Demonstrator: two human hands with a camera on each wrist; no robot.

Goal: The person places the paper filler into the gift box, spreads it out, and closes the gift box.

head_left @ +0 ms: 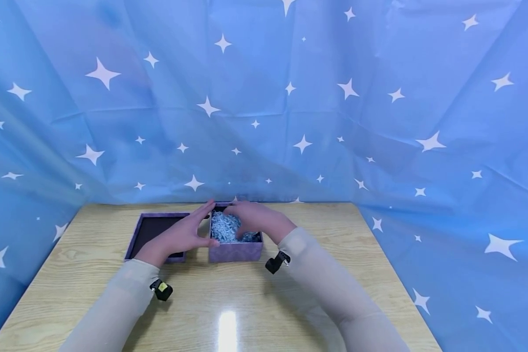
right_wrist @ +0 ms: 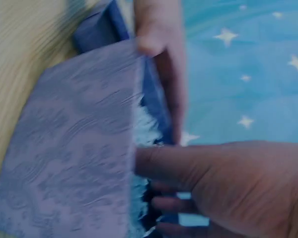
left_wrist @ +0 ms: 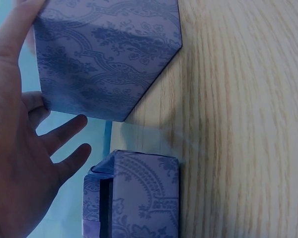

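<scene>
A lavender patterned box (head_left: 235,253) stands on the table, full of pale blue shredded paper (head_left: 224,227). My left hand (head_left: 182,237) holds the box at its left side, thumb at the near corner and fingers toward the far edge. In the left wrist view, the two lowest fingers (left_wrist: 72,161) stick out clear of the box wall. My right hand (head_left: 255,218) reaches over the rim into the box, thumb and fingers spread apart on the shredded paper. Its fingertips are partly hidden in the right wrist view, which is blurred.
Left of the box lies its matching lid (head_left: 134,239), dark inside face up, partly behind my left hand and wrist. The wooden table (head_left: 202,303) meets a blue star-patterned curtain (head_left: 264,98) just behind the box.
</scene>
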